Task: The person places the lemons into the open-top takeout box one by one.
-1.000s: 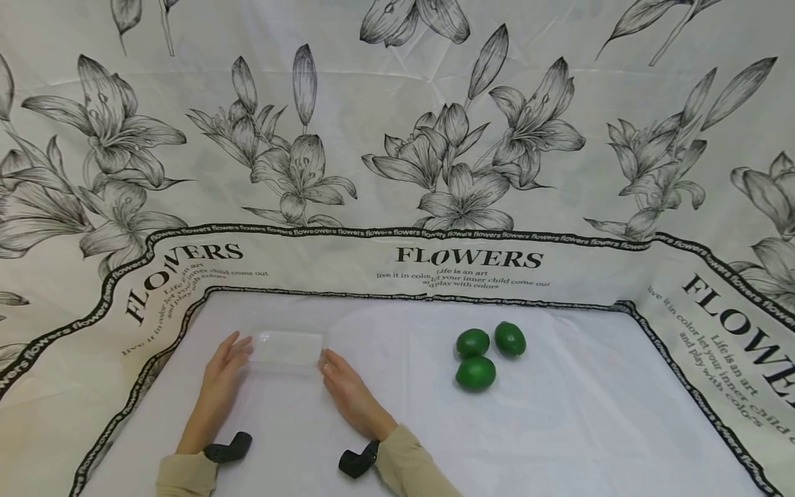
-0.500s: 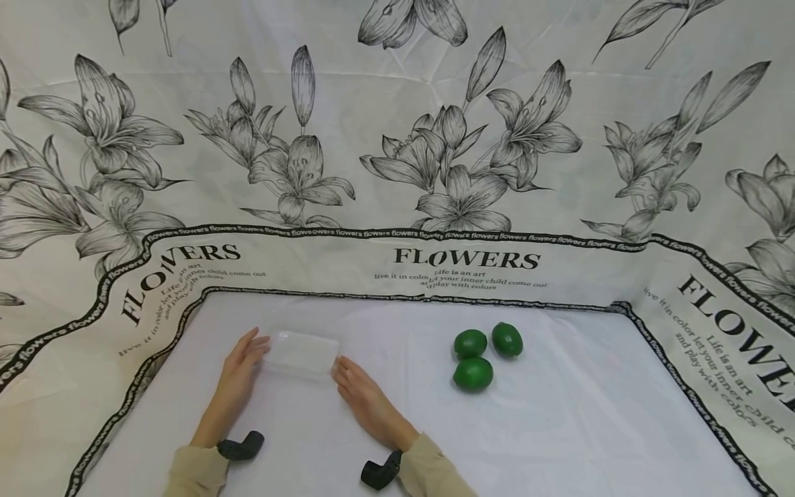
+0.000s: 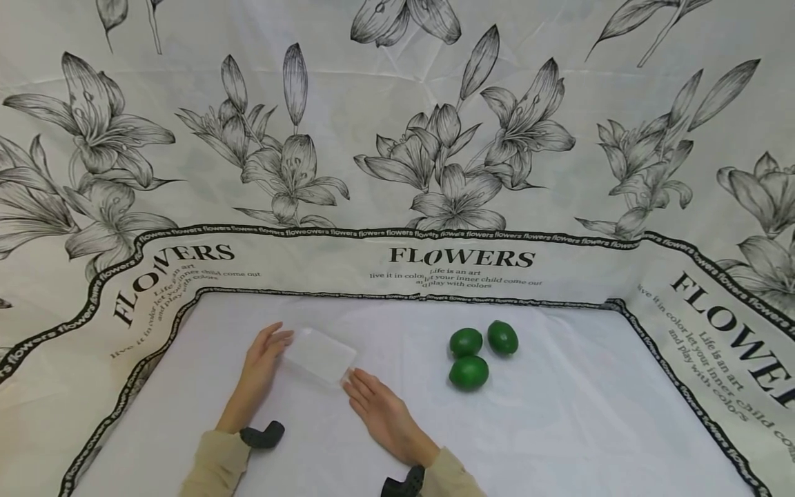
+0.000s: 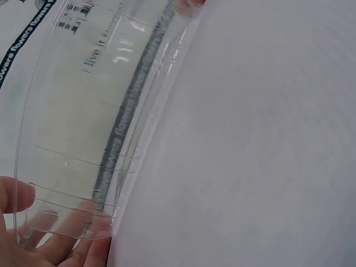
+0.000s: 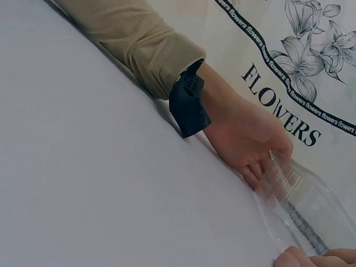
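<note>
A clear plastic container (image 3: pixel 319 355) is held between both hands over the white table, turned at a slant in the head view. My left hand (image 3: pixel 262 359) grips its left end; in the left wrist view the thumb and fingers (image 4: pixel 72 233) show on either side of the clear wall (image 4: pixel 89 139). At the near right corner, my right hand (image 3: pixel 385 414) pinches the container's edge. Only some of its fingertips (image 5: pixel 317 258) appear in the right wrist view. Three green limes (image 3: pixel 468 373) lie grouped on the table, to the right of the right hand and apart from it.
A white cloth covers the table (image 3: pixel 559 414). Behind and at the sides hangs a white curtain (image 3: pixel 348 262) with black flower drawings and lettering. Black wrist mounts (image 3: pixel 263 435) sit on both wrists, below beige sleeves (image 3: pixel 217 462).
Both hands have moved to the right with the container, and its right end has swung nearer to the person. The limes keep their arrangement on the table.
</note>
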### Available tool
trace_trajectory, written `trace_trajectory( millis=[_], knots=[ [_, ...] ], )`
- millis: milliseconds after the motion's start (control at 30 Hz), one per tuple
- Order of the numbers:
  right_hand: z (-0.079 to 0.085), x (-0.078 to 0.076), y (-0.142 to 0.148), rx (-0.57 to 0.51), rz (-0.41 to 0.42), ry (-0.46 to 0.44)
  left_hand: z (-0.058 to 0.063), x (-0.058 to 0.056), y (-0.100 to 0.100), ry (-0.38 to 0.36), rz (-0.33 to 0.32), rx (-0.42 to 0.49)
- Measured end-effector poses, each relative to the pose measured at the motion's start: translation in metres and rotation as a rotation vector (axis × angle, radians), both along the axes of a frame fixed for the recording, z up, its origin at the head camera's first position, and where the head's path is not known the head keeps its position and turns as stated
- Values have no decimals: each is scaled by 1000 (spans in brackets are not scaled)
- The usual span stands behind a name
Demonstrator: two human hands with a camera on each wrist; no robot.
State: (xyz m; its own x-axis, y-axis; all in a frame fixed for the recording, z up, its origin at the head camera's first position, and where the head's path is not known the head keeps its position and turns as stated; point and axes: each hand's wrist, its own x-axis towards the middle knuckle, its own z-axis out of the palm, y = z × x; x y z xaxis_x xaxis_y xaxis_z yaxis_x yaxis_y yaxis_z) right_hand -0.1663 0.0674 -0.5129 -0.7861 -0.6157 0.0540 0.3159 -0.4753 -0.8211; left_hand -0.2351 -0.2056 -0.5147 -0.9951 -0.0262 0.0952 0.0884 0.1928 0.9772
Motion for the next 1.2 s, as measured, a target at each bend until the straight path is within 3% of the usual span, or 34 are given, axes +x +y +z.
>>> trace_trajectory(
  millis=[367,633,867,1200],
  knots=[
    [0,16,18,-64,31,-78,-2,-9,24,6,-15,54],
    [-1,26,33,-140,100,-170,-4,-14,42,-25,-86,123],
    [-3,33,38,-171,127,-191,-5,-21,57,-51,-154,193],
    [-2,42,42,-203,163,-198,-6,-27,81,-52,-231,206]
  ],
)
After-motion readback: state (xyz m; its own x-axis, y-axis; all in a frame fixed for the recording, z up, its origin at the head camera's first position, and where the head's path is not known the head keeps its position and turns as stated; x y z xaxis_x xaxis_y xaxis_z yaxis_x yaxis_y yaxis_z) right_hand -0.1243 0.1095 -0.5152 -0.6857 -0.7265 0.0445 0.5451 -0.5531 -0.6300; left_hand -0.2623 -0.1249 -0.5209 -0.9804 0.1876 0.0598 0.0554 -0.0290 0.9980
